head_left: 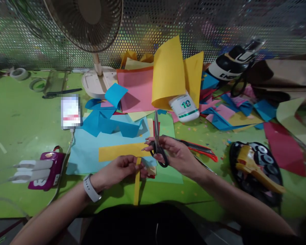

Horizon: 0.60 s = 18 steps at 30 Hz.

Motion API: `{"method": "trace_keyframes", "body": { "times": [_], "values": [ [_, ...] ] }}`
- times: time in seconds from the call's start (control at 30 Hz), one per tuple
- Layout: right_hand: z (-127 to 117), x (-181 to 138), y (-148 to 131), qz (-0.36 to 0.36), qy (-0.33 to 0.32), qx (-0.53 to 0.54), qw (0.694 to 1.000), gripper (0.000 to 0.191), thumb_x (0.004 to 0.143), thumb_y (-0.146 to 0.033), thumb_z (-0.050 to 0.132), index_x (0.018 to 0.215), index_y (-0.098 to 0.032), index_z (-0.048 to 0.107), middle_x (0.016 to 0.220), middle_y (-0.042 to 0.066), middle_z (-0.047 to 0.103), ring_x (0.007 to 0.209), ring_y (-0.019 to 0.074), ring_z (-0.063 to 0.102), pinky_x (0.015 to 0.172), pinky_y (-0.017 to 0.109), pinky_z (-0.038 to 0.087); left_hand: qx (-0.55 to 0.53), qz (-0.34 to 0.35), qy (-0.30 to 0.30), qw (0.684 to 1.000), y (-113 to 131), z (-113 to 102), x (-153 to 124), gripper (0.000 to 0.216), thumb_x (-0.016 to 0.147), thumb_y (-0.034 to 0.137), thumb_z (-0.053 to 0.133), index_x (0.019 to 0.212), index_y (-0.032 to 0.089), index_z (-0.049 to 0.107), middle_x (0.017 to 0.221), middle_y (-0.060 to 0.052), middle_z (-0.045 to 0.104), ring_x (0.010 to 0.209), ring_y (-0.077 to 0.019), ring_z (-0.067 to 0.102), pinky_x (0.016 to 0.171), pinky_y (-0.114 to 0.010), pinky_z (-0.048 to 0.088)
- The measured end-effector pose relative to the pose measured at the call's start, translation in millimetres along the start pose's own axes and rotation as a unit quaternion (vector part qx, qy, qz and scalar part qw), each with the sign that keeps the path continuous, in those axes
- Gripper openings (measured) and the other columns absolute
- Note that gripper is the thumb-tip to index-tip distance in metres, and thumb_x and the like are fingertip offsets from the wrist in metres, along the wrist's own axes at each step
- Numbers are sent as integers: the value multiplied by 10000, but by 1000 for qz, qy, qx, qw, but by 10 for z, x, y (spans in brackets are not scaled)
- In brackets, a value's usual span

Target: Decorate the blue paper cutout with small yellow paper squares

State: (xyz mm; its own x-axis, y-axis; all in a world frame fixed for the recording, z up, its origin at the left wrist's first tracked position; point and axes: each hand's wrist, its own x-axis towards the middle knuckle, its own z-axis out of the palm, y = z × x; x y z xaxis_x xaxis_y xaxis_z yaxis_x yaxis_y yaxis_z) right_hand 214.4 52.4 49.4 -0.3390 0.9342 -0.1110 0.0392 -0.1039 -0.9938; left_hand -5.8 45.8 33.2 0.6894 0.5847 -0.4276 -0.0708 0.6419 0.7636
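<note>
My right hand (173,153) is closed on black-handled scissors (158,144), blades pointing away from me. My left hand (121,169), a grey watch on its wrist, pinches a yellow paper sheet (119,151) near its lower edge. A narrow yellow strip (137,185) hangs down from that sheet toward me. The scissors sit at the sheet's right end. Under the yellow sheet lie a light blue sheet (84,153) and a green sheet (168,175).
A fan base (97,83) stands behind; curled yellow paper (168,75), a pink sheet (137,90), blue scraps (109,122) and a glue bottle (185,107) lie beyond. A phone (70,111) and purple power strip (47,170) sit left; a glue gun (255,168) right; a red cutter (201,149) beside my hand.
</note>
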Motion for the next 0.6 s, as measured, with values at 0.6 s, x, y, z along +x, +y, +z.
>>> {"method": "trace_keyframes", "body": {
  "times": [0.6],
  "values": [
    [-158,-121,139,213,-116,-17,970,485,736,-447,744,1110,-196,566,825,9,644,621,110,596,412,188,426,133,38,134,981,229,-84,-47,309,908,486,534,895,178,523,659,30,593,456,-62,494,418,-175,371]
  ]
}}
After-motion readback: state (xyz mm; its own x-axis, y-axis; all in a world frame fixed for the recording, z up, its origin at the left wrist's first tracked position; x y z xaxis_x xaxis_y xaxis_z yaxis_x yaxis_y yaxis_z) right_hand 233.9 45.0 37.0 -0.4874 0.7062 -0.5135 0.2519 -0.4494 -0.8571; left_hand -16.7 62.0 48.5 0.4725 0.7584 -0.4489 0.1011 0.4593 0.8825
